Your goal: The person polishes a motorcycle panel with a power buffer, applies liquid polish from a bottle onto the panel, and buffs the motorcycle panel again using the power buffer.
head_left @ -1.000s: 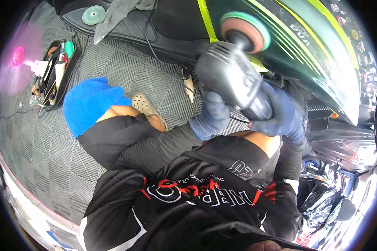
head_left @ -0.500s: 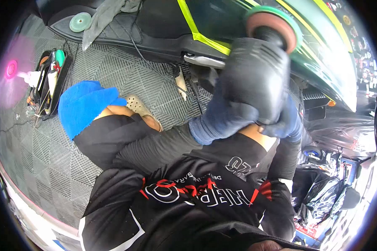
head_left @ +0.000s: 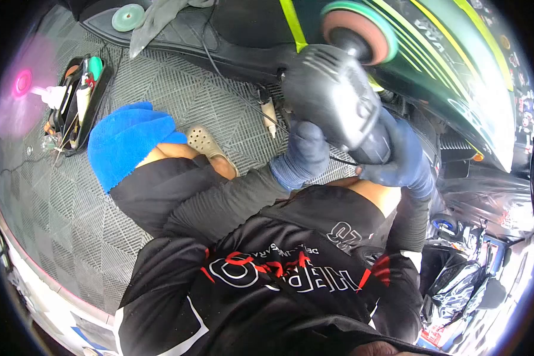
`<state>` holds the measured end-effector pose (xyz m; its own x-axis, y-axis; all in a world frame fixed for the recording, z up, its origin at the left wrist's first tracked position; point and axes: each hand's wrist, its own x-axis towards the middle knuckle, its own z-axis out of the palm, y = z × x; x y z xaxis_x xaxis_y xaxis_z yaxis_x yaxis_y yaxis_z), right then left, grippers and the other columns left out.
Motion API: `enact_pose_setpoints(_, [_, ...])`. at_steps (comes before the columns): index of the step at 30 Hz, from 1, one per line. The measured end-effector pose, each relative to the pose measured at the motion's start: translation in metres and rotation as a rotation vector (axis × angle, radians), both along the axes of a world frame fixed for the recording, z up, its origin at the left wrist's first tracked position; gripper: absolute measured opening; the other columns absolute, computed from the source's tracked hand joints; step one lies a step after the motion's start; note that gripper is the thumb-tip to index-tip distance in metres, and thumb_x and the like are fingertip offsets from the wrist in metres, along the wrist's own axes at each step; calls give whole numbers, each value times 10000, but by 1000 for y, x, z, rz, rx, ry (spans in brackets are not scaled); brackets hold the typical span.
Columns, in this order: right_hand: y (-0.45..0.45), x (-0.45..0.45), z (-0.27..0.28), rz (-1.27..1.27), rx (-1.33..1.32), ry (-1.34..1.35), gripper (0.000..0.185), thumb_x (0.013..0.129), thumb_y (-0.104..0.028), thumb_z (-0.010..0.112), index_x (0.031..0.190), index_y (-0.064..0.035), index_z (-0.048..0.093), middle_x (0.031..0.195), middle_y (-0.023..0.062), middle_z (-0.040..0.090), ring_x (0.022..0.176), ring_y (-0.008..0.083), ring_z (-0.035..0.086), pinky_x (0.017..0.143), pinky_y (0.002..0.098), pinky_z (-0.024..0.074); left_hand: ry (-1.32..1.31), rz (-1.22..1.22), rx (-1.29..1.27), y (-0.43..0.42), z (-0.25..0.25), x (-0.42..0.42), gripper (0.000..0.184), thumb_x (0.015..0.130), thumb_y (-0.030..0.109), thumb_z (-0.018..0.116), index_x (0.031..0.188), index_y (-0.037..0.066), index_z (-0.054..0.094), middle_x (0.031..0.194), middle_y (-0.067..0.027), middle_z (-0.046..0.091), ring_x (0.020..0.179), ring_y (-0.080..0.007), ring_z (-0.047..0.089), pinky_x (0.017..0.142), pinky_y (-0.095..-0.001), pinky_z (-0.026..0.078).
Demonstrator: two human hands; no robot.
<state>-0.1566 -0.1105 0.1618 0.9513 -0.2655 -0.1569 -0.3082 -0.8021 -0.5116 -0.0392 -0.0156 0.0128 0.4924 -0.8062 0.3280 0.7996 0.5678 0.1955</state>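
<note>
A black and grey polisher (head_left: 332, 95) is tilted up against a glossy dark green body panel (head_left: 451, 77) with yellow-green stripes. Its round orange pad (head_left: 350, 29), rimmed in green, faces the panel; the contact itself is hard to see. In a blue glove, my right hand (head_left: 403, 154) wraps round the polisher's rear handle. My left hand (head_left: 307, 148), gloved too, is curled against the near left side of the polisher's body; its fingertips are partly hidden. A dark cord (head_left: 219, 68) runs across the floor side of the vehicle.
Yellow-green tape (head_left: 292, 24) crosses the dark bodywork. A green pad (head_left: 127, 18) and grey cloth (head_left: 154, 26) lie on the footboard. Bottles fill a black tray (head_left: 95, 101) at left. A blue cloth (head_left: 127, 139) covers my knee. A small tube (head_left: 269, 115) sits near the vehicle.
The polisher has shifted left and turned, with its pad moving left along the panel. My left hand now sits at the side of the tool instead of beneath it.
</note>
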Motion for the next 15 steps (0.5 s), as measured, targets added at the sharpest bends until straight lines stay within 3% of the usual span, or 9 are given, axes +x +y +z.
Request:
enact_pose_setpoints(1, [2,11,-1,28,-31,19,968,653,-410,880,1413,46,489,1005,251,701,898,427,708,846,419,533,-46,38,141,-2,-11,3,1285,676,1003,474,1488,12,377,1353,-205,573,1225,-340,606,1082,-468,489])
enact_pose_setpoints(2, [7,23,3,33,-29,20,968,653,-410,880,1413,46,489,1005,251,701,898,427,708,846,419,533,21,199,238,3,3,4,1266,698,1030,351,1475,31,403,1320,-204,590,1213,-342,608,1070,-488,495])
enact_pose_setpoints(3, [12,34,8,-15,-10,133,943,674,-406,864,1412,47,492,1018,265,697,930,426,701,859,427,527,-37,201,181,1,-5,11,1231,714,1030,300,1447,51,437,1292,-196,601,1208,-334,608,1058,-502,499])
enact_pose_setpoints(4, [16,41,10,-66,10,247,918,694,-402,848,1411,49,494,1032,278,692,962,426,694,871,436,520,30,147,92,-2,-12,17,1233,710,1033,295,1426,42,449,1277,-194,606,1196,-327,612,1043,-501,506])
enact_pose_setpoints(6, [22,47,4,-57,0,178,905,707,-397,840,1416,46,494,1033,288,687,976,430,689,875,437,518,97,85,3,3,-3,22,1235,707,1036,290,1406,33,462,1262,-192,610,1184,-320,616,1029,-499,513])
enact_pose_setpoints(8, [23,48,2,-13,-32,94,901,723,-386,836,1426,51,480,1048,292,684,984,431,688,879,435,520,340,107,342,11,16,21,1233,700,1040,294,1378,26,475,1236,-185,617,1156,-315,622,1011,-491,515])
enact_pose_setpoints(12, [17,29,11,-5,17,130,916,716,-385,843,1427,56,469,1069,295,680,991,433,690,890,426,523,179,103,158,2,6,6,1253,694,1039,320,1452,47,430,1313,-175,594,1194,-320,612,1059,-500,498])
enact_pose_setpoints(13, [18,18,12,-12,14,89,929,711,-385,847,1431,58,463,1067,292,680,988,431,690,881,427,524,164,169,271,8,17,-2,1276,685,1035,359,1486,43,393,1330,-179,593,1214,-316,609,1062,-496,505])
enact_pose_setpoints(15, [16,11,12,-16,11,50,941,706,-384,852,1436,59,456,1065,289,680,986,430,690,872,429,525,-21,145,222,8,14,-5,1286,676,1031,388,1497,41,374,1324,-181,600,1210,-311,615,1048,-489,516])
